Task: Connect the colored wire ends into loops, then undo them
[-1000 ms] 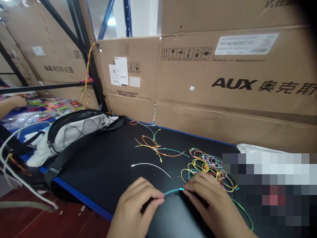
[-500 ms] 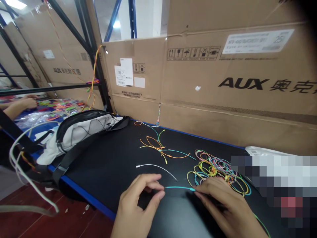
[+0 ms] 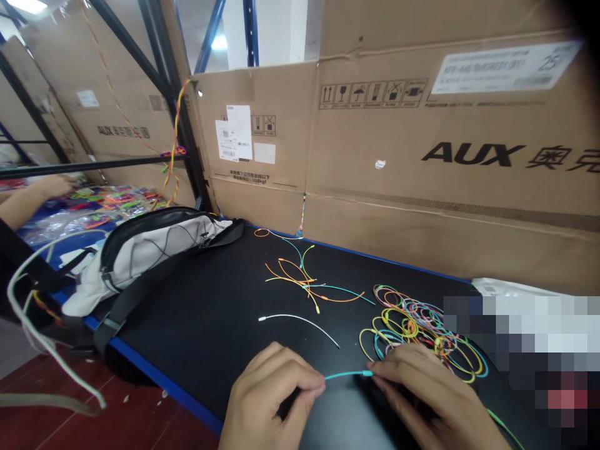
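Note:
A short teal cord (image 3: 349, 375) stretches between my two hands, low over the black table top (image 3: 210, 319). My left hand (image 3: 272, 400) pinches its left end between thumb and forefinger. My right hand (image 3: 431, 400) pinches its right end, fingers closed. Just beyond my right hand lies a heap of coloured cord loops (image 3: 422, 328). A single white cord (image 3: 300, 322) lies ahead of my left hand. Further back are loose orange, yellow and teal cords (image 3: 304, 281).
A white and black bag (image 3: 145, 250) lies at the table's left end. Large brown cartons (image 3: 403, 156) wall off the back. A dark shelving post (image 3: 173, 106) stands at left. Another person's arm (image 3: 32, 197) reaches over coloured items far left. A green cord (image 3: 506, 425) trails at the lower right.
Both hands have stayed pinched on the teal cord, which looks slightly bowed now. The view has shifted a little.

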### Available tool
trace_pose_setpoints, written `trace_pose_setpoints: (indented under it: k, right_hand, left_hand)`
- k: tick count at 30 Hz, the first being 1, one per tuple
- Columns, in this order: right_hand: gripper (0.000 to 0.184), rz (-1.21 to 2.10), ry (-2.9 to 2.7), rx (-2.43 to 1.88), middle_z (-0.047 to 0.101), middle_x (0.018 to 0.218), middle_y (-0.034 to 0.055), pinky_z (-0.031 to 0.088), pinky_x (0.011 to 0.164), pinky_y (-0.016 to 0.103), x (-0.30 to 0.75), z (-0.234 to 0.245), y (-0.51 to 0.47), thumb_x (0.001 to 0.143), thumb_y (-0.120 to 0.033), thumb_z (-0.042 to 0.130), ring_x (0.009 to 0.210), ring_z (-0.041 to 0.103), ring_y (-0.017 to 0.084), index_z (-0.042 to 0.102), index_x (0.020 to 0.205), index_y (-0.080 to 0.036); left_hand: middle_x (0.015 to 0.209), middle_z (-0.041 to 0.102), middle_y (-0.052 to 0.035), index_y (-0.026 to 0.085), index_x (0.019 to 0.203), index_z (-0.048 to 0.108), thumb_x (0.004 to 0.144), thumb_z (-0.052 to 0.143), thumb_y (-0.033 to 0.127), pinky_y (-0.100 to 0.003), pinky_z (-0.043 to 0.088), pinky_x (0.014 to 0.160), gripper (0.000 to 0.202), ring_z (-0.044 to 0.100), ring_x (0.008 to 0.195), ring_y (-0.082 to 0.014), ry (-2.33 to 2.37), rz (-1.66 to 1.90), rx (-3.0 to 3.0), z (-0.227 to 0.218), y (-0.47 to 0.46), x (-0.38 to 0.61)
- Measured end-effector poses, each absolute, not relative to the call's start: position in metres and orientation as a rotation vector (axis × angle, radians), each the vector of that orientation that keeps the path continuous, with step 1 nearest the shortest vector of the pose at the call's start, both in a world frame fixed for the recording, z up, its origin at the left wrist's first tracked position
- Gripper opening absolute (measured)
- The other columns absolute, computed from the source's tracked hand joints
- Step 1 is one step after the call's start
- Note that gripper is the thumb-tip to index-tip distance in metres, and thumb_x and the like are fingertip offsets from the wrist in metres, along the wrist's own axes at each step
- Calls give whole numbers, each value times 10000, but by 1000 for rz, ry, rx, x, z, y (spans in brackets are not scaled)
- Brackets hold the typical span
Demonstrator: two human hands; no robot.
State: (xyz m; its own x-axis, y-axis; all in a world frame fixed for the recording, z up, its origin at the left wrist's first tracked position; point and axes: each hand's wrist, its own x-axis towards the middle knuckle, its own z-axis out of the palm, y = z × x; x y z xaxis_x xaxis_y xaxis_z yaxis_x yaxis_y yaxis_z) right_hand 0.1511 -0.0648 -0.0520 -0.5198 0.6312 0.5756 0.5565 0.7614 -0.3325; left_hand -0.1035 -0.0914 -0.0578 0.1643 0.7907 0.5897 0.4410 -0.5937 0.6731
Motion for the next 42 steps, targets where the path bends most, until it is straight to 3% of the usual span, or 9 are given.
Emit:
trace_pose_setpoints:
  k: [4,7,14,19,24,29,37,42]
  right_hand:
    - [238,88,-2333,-853,731,877,27,566,734,357,140,-50,-67,1024,-160,543,749,702,216,661,1195,-275]
    - [232,31,-2393,-820,731,850,44,532,722,356,128,-49,-69,1072,-204,467,725,687,219,692,1116,-243]
    - [416,5,-2406,-694,693,776,39,452,651,338,105,-48,-69,1118,-181,287,647,608,197,695,1032,-186]
    - [359,96,-2434,-669,683,794,40,406,603,320,109,-48,-68,1118,-185,327,656,565,193,686,1102,-191]
    - [214,200,-2363,-723,669,809,35,421,638,318,113,-55,-66,1084,-172,467,686,558,189,680,1090,-198]
    - [197,257,-2323,-758,652,831,45,428,636,327,117,-57,-64,1058,-139,507,704,553,194,686,1113,-201]
    - [199,383,-2118,-932,638,790,30,459,624,320,125,-56,-53,1052,-187,529,697,603,187,722,1101,-208]
    - [198,458,-2000,-1049,661,757,21,462,603,322,126,-57,-49,1032,-228,549,644,619,181,746,1039,-215]
  left_hand:
    - [779,744,38,253,812,673,880,644,46,-319,523,667,220,675,706,-162,1169,1415,2101,-55,-91,-101]
    - [767,747,28,243,781,679,870,671,59,-305,519,633,204,672,696,-166,1155,1417,2100,-51,-93,-99]
    - [725,701,31,223,770,675,839,702,35,-270,518,626,201,650,672,-145,1150,1391,2068,-50,-95,-99]
    - [775,719,19,228,872,708,829,752,71,-272,515,625,169,649,704,-160,1193,1348,2149,-51,-94,-100]
    - [715,683,19,211,789,671,900,694,90,-268,486,618,166,605,659,-146,1221,1396,2243,-49,-96,-98]
    - [735,673,47,216,821,641,901,690,85,-237,486,642,161,620,675,-122,1254,1448,2199,-45,-98,-98]
    - [932,658,19,225,836,630,893,709,167,-226,502,776,113,654,856,-130,1649,1787,1870,-46,-100,-101]
    - [977,696,-2,205,753,580,867,699,76,-237,524,815,209,682,896,-136,1607,1988,1801,-48,-101,-93]
